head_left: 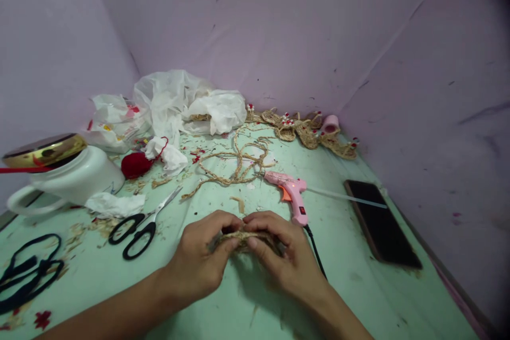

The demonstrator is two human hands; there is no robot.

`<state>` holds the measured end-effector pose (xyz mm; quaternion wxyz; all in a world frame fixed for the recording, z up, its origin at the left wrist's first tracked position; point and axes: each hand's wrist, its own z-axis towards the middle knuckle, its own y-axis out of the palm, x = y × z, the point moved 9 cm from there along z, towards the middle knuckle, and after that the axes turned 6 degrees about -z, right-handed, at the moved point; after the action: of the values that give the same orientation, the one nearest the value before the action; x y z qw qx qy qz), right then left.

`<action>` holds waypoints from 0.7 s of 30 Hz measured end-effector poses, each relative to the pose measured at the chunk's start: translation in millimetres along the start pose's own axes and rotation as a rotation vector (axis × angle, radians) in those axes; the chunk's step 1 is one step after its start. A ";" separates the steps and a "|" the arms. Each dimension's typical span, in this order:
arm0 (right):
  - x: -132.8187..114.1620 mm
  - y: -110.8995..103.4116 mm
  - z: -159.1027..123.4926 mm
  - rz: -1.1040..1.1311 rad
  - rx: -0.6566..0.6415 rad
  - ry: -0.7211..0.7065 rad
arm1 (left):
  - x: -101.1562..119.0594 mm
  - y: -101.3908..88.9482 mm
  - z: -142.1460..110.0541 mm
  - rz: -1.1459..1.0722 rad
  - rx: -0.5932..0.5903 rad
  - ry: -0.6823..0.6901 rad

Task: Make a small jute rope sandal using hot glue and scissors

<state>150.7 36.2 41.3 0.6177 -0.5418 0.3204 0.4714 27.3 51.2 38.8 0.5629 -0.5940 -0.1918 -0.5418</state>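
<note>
Between my two hands is a small piece of braided straw rope, held just above the table. My left hand pinches its left end, thumb in front and fingers behind. On the other end, my right hand grips it the same way, and both sets of fingertips nearly meet in the middle. Much of the piece is hidden by the fingers. Beyond the hands lies a loose length of braided rope. A pink hot glue gun with a clear glue stick lies behind my right hand.
Black-handled scissors, a white teapot, red yarn and a dark cord are on the left. White plastic bags and braided straw pieces with beads line the wall. A phone lies right. Straw scraps litter the cloth.
</note>
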 end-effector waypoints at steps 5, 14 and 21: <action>6.8 1.3 -1.5 -0.034 0.044 0.028 | -11.1 7.3 2.3 -0.046 -0.033 -0.154; -2.7 3.4 -6.3 -0.156 0.050 -0.098 | -10.6 9.7 -6.5 -0.050 -0.005 0.000; -2.3 8.6 -11.1 -0.232 0.099 -0.105 | -1.9 11.1 -12.7 -0.044 0.025 0.083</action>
<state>143.2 24.6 37.9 0.7101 -0.5185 0.2457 0.4082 30.5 37.6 29.2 0.5657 -0.5597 -0.1879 -0.5757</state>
